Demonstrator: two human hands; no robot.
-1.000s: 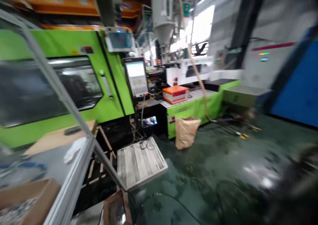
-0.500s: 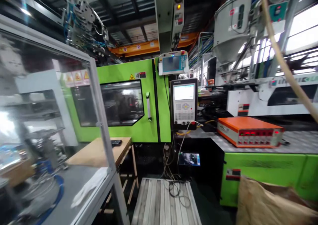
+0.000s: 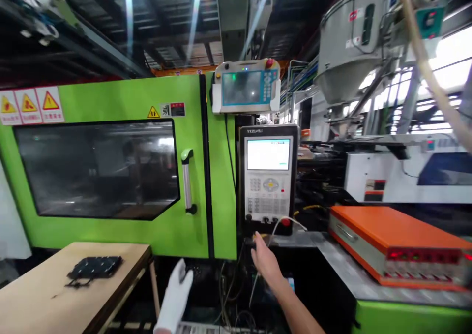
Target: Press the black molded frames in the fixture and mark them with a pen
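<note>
Newly in view: left hand (image 3: 174, 294), fingers parted | right hand (image 3: 266, 261) near control panel (image 3: 268, 189), finger closure unclear

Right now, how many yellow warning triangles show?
4: the left triangle, middle triangle and right triangle in a row at upper left, and a lone triangle above the window, near its right end. More may lie beyond the left edge.

Control panel (image 3: 270, 179): upright, dark-framed, with a lit screen (image 3: 268, 153) above a pale keypad (image 3: 269, 196) and a red button (image 3: 285, 221) near its lower right corner; situated just right of the green housing (image 3: 223, 196).
</note>
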